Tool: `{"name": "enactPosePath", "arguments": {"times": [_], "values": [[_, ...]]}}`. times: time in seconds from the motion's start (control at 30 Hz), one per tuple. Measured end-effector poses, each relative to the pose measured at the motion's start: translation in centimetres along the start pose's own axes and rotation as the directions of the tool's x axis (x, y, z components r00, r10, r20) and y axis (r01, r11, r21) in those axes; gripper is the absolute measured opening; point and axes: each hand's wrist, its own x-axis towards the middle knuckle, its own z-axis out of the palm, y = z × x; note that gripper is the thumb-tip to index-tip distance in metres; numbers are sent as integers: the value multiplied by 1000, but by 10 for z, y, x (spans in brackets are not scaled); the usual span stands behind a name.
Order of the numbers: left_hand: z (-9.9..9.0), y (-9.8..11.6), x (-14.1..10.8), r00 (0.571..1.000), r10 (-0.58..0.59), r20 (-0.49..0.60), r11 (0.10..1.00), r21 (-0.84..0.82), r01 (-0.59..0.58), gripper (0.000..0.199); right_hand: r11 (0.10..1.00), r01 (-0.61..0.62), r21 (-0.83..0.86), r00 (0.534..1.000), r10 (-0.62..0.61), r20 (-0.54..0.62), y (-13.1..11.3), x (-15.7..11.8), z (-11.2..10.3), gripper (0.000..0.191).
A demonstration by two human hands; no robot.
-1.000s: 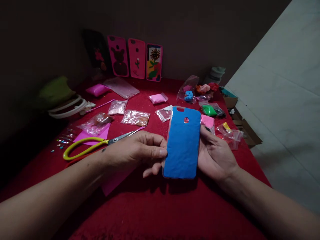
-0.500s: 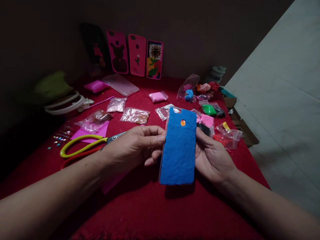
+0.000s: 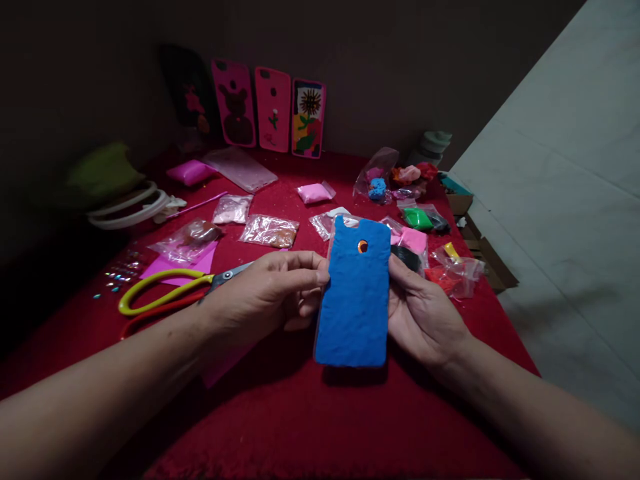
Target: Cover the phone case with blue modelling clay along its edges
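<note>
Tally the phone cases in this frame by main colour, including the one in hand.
Blue: 1, the blue case held between left hand and right hand
Pink or pink-edged: 3, the bear case, flower case and sunflower case, standing at the back
Dark: 1, the dark case, also standing
Clear: 1, the clear case, lying flat
Total: 6

Phone case [image 3: 354, 303], blue-faced.
Slightly bumpy blue layer [image 3: 353, 327], clear rim [image 3: 331, 244] showing at left; round hole [image 3: 363, 247] near top. Held up, hole end farthest.

Phone case [image 3: 353, 303] between hands [image 3: 280, 283]; on table [image 3: 310, 427], scissors [image 3: 227, 275] left, packets [image 3: 270, 231] behind.
</note>
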Motion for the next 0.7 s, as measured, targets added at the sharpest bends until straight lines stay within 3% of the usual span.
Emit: {"name": "enactPosePath", "arguments": {"times": [0.17, 0.3, 0.5, 0.7], "values": [[1, 0, 0, 1000, 20, -3, 1000, -10, -21, 14, 998, -12, 55, 1000, 12, 3, 1, 0, -4, 6], [0, -1, 1, 998, 50, 27, 997, 49, -52, 16, 999, -21, 49, 1000, 20, 8, 3, 0, -7, 9], [4, 2, 1, 993, 103, -58, 994, -12, -104, 13, 997, -79, 13, 997, 79, -25, 2, -4, -2, 15], [2, 1, 1, 993, 113, -29, 993, 19, -113, 15, 997, -74, -19, 997, 74, -20, 10, -1, -1, 23]]}}
